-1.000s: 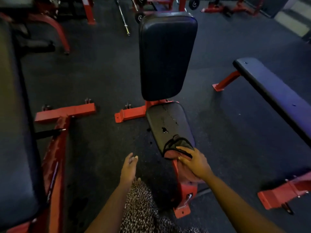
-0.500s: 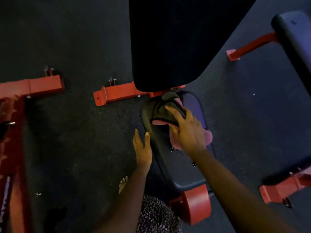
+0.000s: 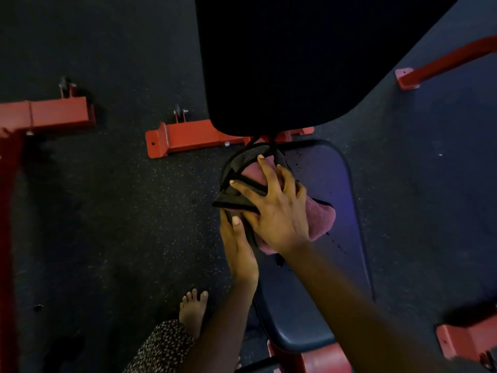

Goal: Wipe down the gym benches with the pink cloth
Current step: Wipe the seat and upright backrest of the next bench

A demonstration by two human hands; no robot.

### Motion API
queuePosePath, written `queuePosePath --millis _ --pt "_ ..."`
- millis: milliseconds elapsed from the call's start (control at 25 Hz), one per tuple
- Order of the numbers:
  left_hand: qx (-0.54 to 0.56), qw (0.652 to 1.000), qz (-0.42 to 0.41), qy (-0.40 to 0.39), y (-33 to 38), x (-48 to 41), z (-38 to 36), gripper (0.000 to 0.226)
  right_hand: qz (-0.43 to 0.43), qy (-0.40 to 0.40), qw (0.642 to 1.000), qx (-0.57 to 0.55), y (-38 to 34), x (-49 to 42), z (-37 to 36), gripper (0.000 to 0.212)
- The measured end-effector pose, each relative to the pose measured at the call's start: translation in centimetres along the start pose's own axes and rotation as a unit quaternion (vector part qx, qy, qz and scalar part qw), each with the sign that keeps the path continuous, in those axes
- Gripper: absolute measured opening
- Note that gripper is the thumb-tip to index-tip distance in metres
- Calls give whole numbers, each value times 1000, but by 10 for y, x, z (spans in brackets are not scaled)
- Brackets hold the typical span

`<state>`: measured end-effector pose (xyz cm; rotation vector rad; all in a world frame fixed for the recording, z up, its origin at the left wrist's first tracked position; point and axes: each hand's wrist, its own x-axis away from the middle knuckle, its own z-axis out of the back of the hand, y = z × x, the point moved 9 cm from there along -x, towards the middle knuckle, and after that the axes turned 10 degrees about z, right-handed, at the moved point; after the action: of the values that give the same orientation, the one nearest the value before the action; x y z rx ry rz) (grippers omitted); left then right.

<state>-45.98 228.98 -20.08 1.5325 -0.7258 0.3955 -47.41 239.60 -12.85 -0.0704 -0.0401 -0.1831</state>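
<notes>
Your right hand lies flat with its fingers spread wide, pressing the pink cloth onto the far left part of the seat pad, close to the foot of the upright backrest. Your left hand clasps the seat pad's left edge — thumb on top, fingers curled round the rim. The cloth is bunched, pink with a dark border, bulging out to the right of your palm. Half a second ago your left hand hung open beside the seat — the cloth stays at the far end.
</notes>
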Motion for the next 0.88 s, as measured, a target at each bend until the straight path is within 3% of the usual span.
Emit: queuePosePath --millis 280,400,600,680,880 --pt "-58 998 -4 16 -4 3 1 81 -132 -2 991 -33 76 9 15 51" --pt "-115 993 -27 24 -3 18 -1 71 -222 -1 974 -32 119 24 19 48" --pt "-110 993 -39 19 -6 16 0 84 -341 25 936 -79 154 48 17 48" --pt "-92 995 -42 24 -8 17 1 86 -337 27 938 -70 147 52 17 49" --pt "-58 998 -16 -16 -11 17 0 88 -218 24 974 -50 64 71 14 55"
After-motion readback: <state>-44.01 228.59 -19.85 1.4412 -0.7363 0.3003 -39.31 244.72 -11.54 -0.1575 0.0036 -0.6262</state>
